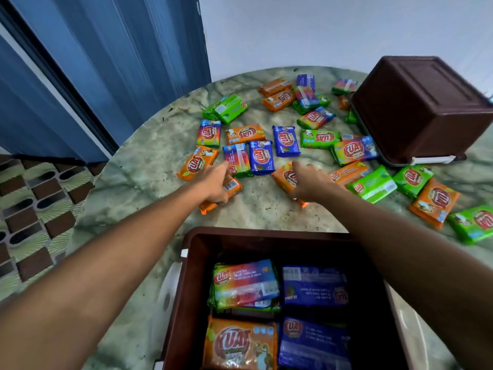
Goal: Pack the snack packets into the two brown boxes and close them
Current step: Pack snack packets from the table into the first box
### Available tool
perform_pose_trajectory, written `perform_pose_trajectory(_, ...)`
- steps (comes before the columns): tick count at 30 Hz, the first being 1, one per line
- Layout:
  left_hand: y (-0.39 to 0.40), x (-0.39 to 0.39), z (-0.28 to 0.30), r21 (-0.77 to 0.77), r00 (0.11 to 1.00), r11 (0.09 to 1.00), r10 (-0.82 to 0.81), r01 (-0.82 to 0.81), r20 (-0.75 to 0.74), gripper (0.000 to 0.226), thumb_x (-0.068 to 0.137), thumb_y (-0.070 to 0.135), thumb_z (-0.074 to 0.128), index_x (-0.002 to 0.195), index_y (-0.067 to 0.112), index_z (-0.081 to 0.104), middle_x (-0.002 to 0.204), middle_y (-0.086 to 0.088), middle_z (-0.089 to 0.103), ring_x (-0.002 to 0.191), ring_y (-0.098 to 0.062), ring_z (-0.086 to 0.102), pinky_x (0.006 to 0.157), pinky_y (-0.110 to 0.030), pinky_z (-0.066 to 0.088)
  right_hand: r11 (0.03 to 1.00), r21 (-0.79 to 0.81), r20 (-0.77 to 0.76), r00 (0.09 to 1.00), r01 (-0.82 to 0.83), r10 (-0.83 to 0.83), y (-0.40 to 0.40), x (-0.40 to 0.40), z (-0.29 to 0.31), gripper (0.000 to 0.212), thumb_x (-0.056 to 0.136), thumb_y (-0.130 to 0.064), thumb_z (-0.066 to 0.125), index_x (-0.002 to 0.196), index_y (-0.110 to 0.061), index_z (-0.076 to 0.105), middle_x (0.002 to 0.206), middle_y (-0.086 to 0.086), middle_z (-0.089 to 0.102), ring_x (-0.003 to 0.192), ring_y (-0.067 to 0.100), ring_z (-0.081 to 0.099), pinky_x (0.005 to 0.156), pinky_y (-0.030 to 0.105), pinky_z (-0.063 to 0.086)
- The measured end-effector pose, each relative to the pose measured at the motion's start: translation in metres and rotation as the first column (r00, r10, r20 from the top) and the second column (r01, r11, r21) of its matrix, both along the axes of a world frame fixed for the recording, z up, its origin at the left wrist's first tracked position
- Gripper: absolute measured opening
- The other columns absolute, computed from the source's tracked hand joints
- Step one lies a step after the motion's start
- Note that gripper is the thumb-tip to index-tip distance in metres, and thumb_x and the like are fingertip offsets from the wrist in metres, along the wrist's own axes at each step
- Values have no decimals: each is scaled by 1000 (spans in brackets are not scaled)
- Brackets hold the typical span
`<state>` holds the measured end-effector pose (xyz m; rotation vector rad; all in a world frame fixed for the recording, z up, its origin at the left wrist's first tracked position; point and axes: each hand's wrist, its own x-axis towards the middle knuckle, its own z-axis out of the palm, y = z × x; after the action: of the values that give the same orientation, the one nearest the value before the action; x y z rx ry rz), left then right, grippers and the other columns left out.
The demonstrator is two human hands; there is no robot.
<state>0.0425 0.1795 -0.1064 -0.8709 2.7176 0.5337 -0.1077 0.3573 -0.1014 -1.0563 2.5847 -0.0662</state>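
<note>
Two brown boxes frame the job: the near box [192,276] stands open at the bottom of the view, directly under the person's forearms, with four stacks of packets already inside, while the far box [418,108] lies tipped over at the right far side of the round marble table [149,156], some packets lying against its lid edge. Between them the loose snack packets [285,141] are scattered across the far half of the table, well beyond the near box, so every filled hand has to come back toward the body to unload. Both hands reach forward about equally far. The left hand [213,185] is closed around an orange packet [229,188], whose long axis runs from near left to far right, barcode end pointing away. The right hand [309,180] comes down on another orange packet [286,178] lying just left of it, fingers curled over it; whether it is already gripped I cannot tell. By my reading, the next move is a straight pull toward the near box, and the left hand looks readier to go first.
</note>
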Motion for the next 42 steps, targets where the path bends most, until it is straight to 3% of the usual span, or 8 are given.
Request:
perform_pose_trajectory(4,29,23,71,-11,966,992,-128,129,-226,66,59,23,85,117,22,51,113,-4,60,94,-20,56,74,-30,47,970,-239,50,997,-47,61,29,29,68,80,68,-28,77,135,-16,35,121,13,58,103,31,58,85,42,51)
perform_pose_trajectory(8,85,83,121,-119,907,926,-376,359,-188,59,56,29,81,105,33,49,97,10,53,89,-13,52,75,-31,49,962,-145,19,971,-231,237,91,84,126,88,65,-31,80,140,-20,36,122,7,57,107,27,56,85,35,48)
perform_pose_trajectory(14,171,153,59,10,852,852,-523,523,-8,50,59,39,72,100,33,43,105,7,53,101,-14,50,87,-30,45,896,104,107,901,-431,421,171,163,81,74,72,-31,71,137,-22,36,128,4,49,116,28,54,91,37,48)
perform_pose_trajectory(20,187,156,43,126,868,861,-497,493,-6,32,71,37,71,100,25,63,104,4,57,102,-14,54,88,-28,45,865,137,51,875,-483,481,185,178,50,43,90,-35,54,130,-21,48,129,7,53,117,29,53,86,39,47)
perform_pose_trajectory(24,182,143,54,-159,883,875,-468,457,-41,41,76,35,68,114,24,59,109,2,54,106,-17,50,82,-31,45,957,-52,-52,958,-286,283,166,157,58,38,89,-27,53,127,-20,52,122,6,55,116,27,52,85,38,47)
perform_pose_trajectory(30,180,122,30,-345,851,779,-498,524,168,70,79,22,63,141,12,32,131,-10,41,120,-28,41,83,-39,47,870,268,-255,840,-415,479,146,154,30,57,90,-29,56,141,-12,36,129,14,49,115,33,49,75,38,47)
perform_pose_trajectory(37,174,122,10,-471,809,681,-572,561,138,83,39,41,87,112,13,59,100,-11,57,88,-28,58,54,-36,48,813,337,-384,719,-475,580,138,159,16,50,91,-24,57,136,-8,43,112,15,60,91,32,62,55,32,38)
perform_pose_trajectory(42,177,123,10,-507,826,702,-563,501,37,55,46,20,82,96,11,62,94,-10,57,84,-29,57,59,-38,48,773,249,-417,656,-583,629,136,157,12,55,53,-23,84,105,-16,66,89,11,62,59,25,59,38,25,22)
